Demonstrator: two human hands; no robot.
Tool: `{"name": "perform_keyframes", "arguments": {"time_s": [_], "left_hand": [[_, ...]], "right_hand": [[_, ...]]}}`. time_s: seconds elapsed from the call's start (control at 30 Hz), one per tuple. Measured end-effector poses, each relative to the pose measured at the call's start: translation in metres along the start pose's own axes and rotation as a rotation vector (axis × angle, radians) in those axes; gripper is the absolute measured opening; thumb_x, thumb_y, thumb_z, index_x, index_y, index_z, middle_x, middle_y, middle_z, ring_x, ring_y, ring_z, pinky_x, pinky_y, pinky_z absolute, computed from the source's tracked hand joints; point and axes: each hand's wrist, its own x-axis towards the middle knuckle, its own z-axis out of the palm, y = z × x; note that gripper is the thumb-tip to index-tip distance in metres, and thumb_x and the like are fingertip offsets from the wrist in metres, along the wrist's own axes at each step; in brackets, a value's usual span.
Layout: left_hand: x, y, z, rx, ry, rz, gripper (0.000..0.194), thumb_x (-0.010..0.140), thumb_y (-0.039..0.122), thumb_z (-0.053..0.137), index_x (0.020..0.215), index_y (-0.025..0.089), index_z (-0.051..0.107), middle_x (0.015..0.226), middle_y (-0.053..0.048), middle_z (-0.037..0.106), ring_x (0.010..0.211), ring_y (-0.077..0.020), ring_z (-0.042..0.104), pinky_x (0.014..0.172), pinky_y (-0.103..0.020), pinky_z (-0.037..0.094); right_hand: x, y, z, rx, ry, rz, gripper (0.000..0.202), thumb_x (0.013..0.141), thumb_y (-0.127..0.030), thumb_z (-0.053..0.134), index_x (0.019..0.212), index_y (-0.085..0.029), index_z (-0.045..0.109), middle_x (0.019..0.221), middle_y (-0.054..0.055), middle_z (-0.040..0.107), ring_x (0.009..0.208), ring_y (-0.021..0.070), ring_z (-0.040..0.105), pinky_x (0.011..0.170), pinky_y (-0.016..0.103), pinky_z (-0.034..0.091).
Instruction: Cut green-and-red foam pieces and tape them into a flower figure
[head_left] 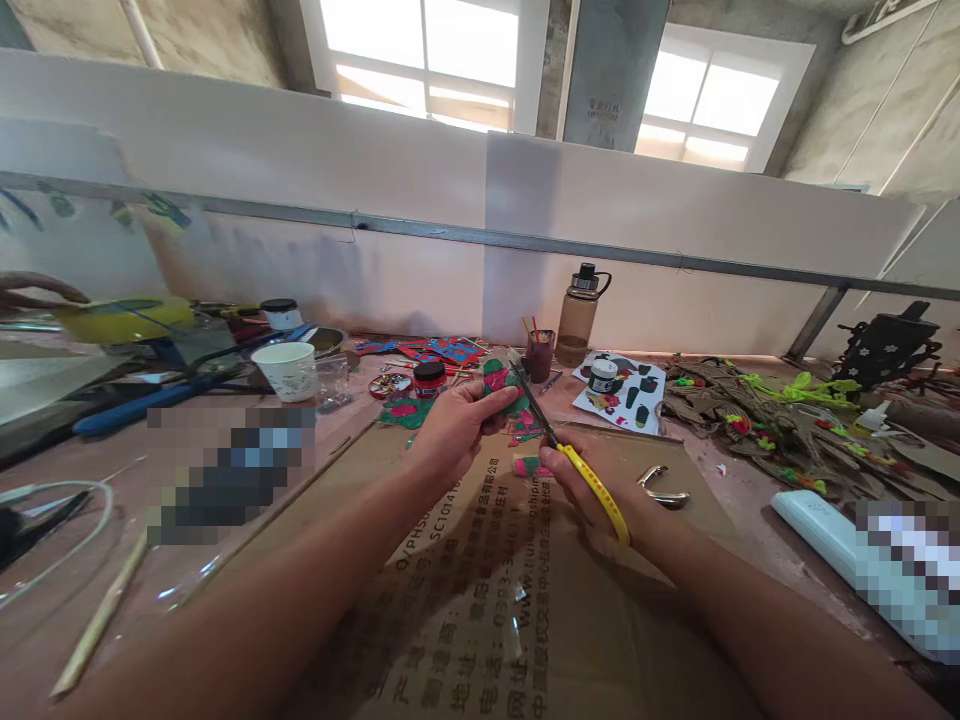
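Between the thumb and fingers of my left hand (461, 425) is a small green painted cutout (496, 376) with a pink patch. My right hand (581, 480) grips a pair of scissors (592, 480) with yellow handles. Their dark blades point up and left, right at the edge of the cutout; whether they touch it I cannot tell. Beneath both hands lies a printed cardboard sheet (480, 620). A pink and green scrap (529, 466) rests on it by my right fingers. More green and pink painted pieces (405, 412) lie just beyond my left hand.
Metal nippers (664, 490) lie to the right. Behind stand a red paint jar (430, 380), a brush cup (540, 355), a water bottle (577, 315) and a white jar (602, 376). A paper cup (285, 370) is left. Another person's hand (45, 290) holds something yellow at far left.
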Motion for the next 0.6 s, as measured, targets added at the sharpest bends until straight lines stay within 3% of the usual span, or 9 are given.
{"name": "perform_keyframes", "arguments": {"time_s": [0.2,0.3,0.6], "left_hand": [[0.0018,-0.0012,-0.0046,0.026,0.009,-0.044,0.033,0.052,0.034,0.089,0.069,0.015,0.07,0.062,0.001,0.06,0.049,-0.0062,0.041,0.046,-0.023,0.023],[0.0034,-0.0021,-0.0071,0.046,0.011,-0.059,0.033,0.054,0.034,0.089,0.072,0.014,0.07,0.063,0.001,0.061,0.048,-0.006,0.042,0.044,-0.022,0.021],[0.0043,0.0006,-0.0042,-0.058,0.05,-0.046,0.03,0.052,0.031,0.09,0.07,0.014,0.073,0.075,-0.004,0.072,0.06,-0.0111,0.06,0.054,-0.021,0.046]], "right_hand": [[0.0017,0.0036,-0.0012,-0.099,0.026,-0.08,0.032,0.09,-0.047,0.042,0.089,-0.022,0.061,0.092,0.008,0.07,0.082,0.0223,0.063,0.076,0.035,0.048],[0.0021,0.0062,-0.001,-0.149,0.037,-0.066,0.032,0.089,-0.047,0.042,0.087,-0.02,0.06,0.089,0.009,0.069,0.078,0.0218,0.061,0.072,0.035,0.048],[0.0008,-0.0006,0.0002,-0.105,0.02,-0.073,0.031,0.089,-0.046,0.042,0.079,-0.02,0.055,0.071,0.004,0.057,0.063,0.0158,0.046,0.059,0.03,0.037]]}}
